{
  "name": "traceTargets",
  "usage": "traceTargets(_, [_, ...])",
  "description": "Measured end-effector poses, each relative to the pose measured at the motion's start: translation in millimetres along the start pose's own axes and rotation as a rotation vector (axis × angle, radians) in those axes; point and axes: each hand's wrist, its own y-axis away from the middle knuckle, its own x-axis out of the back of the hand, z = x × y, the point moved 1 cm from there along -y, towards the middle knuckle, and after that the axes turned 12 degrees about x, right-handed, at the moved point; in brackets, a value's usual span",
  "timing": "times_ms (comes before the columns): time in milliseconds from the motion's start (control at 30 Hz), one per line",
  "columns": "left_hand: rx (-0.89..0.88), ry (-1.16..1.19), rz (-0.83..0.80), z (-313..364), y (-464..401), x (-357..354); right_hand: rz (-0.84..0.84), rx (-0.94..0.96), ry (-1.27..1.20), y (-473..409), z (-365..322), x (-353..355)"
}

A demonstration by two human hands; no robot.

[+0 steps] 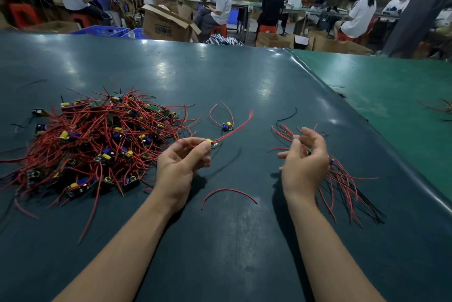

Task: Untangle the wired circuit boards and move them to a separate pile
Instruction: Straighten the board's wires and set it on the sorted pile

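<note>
Tangled heap [97, 140] on the left of the dark green desk [244, 81]: small circuit boards with yellow and blue parts, red wires and a few black ones running every way, all knotted together. Stray red leads trail off its near edge.

Left hand [178, 164] just right of the heap, palm up, fingers [195, 152] curled; thumb and forefinger pinch one small board [212, 143] with a yellow part on it. A long red wire [234, 128] runs from that board up and to the right, off the desk surface.

Single loose board [228, 126] lies on the desk just beyond the left hand, blue and yellow parts, two red leads looping up from it. A loose curved red wire [228, 194] lies on the desk between the two forearms, near side. A black wire [288, 116] lies farther off, centre-right.

Right hand [303, 164] right of centre, fingers loosely curled around a bunch of boards and wires [342, 184]; a bit of green board shows between the fingers, red and black leads fan out past the hand to the near right and far left.

Far right, on the lighter green desk [391, 86], a small blurred wire clump [442, 106] at the frame edge.
</note>
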Motion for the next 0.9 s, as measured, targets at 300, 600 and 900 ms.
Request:
traceTargets(300, [-0.966,-0.834,0.409,-1,13,0,-0.727,0.123,-0.398,62,-43,-23])
traceTargets(600, [-0.984,-1.058,0.166,-11,9,-9,-0.565,-0.371,-0.692,41,-41,-22])
traceTargets(900, [-1.016,-1.157,0.101,-12,6,-7,-0.52,-0.175,-0.457,38,-34,-20])
